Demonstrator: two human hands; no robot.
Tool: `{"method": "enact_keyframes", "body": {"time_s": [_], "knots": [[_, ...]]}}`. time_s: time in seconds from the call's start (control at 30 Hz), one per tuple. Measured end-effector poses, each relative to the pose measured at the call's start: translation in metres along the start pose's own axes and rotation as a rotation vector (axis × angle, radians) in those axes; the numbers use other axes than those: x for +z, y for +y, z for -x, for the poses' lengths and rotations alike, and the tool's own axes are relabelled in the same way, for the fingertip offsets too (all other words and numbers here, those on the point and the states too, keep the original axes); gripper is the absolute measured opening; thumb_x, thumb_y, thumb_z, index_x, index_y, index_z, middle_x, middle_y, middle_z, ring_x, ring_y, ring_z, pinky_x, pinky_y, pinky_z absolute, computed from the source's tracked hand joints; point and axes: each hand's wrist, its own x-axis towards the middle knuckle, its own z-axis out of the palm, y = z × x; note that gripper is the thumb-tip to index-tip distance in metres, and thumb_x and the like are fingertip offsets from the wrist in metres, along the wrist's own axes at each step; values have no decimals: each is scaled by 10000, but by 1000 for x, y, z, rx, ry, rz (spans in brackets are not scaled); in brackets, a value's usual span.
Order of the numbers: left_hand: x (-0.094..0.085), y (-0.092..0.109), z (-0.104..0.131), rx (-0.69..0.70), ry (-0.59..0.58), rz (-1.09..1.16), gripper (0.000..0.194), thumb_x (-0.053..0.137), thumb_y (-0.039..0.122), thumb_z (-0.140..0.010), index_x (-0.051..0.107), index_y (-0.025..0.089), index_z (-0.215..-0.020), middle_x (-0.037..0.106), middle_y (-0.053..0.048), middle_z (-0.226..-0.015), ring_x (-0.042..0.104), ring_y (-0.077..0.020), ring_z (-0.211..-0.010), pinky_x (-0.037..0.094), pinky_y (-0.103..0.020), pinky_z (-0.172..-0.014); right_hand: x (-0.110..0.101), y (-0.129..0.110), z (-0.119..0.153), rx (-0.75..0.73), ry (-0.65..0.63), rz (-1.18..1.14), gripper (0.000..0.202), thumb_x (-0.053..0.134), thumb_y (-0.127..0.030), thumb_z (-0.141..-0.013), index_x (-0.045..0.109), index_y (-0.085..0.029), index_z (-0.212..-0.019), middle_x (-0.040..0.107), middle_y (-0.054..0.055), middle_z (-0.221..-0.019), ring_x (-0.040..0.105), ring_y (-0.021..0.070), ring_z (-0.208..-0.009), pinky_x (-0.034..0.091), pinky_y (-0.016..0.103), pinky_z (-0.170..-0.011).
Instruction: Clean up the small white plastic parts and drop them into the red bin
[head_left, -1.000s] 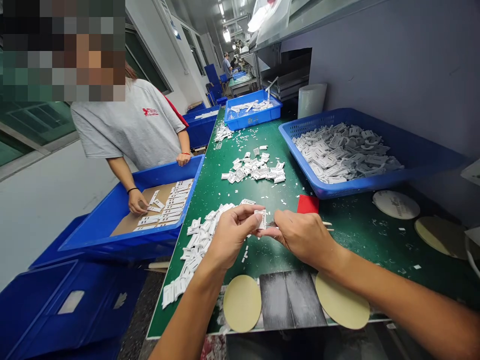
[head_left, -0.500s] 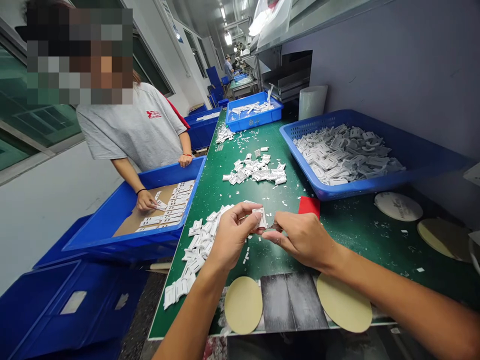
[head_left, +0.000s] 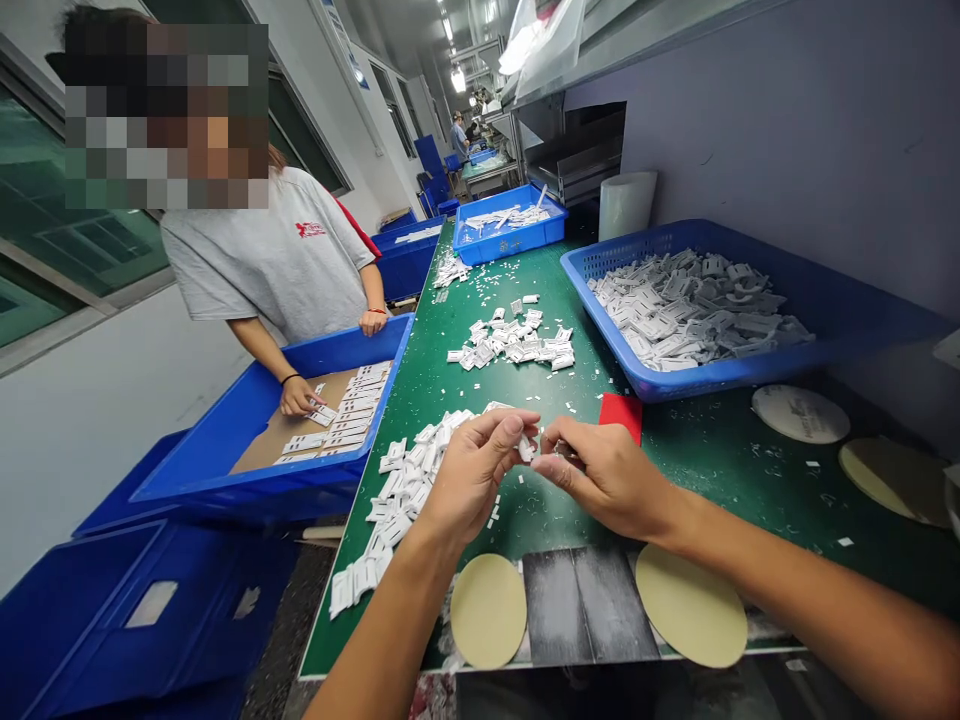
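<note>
Over the green table, my left hand pinches a small white plastic part between thumb and fingers. The fingers cover most of the part, and it is seen nearly edge-on. My right hand is curled just right of it, thumb against the fingers, its tips close to the part. Something small and dark shows in the right-hand grip, but I cannot make out its kind. A pile of similar white plastic parts lies left of my left hand, and a looser heap lies beyond both hands.
A blue basket full of white parts stands at right, a blue tray farther back. Two yellow discs and dark pads line the front edge. At left, a co-worker's hand touches parts in a blue bin.
My left hand has turned the white part, so its flat face no longer shows. My right fingers have shifted slightly. The co-worker's hand has moved a little to the right.
</note>
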Motion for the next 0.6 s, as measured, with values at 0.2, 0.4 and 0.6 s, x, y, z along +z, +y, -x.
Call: {"method": "enact_keyframes", "body": {"time_s": [0.2,0.4,0.6], "knots": [[-2,-3,1,-37,-40,-77,318,693,453,-808,757,173,-945,628,-48,-794,553,-119,-713,458,-233,-671,4,4,3,-74,-23,295,495,370,-609,-959,576,-164,-893,676,38,-785,626,147,-697,316,268,-573],[-2,-4,1,-17,-47,-183,318,671,437,-831,764,189,-1006,641,-54,-830,534,-121,-736,429,-224,-662,6,8,3,-85,17,496,573,306,-636,-958,612,-157,-888,665,44,-746,597,149,-642,220,299,-532],[-1,-5,1,10,-50,-222,326,666,439,-834,764,192,-1023,647,-56,-829,537,-132,-753,433,-237,-673,7,8,4,-91,77,564,574,328,-659,-936,603,-165,-838,639,28,-697,558,148,-592,167,301,-514]]}}
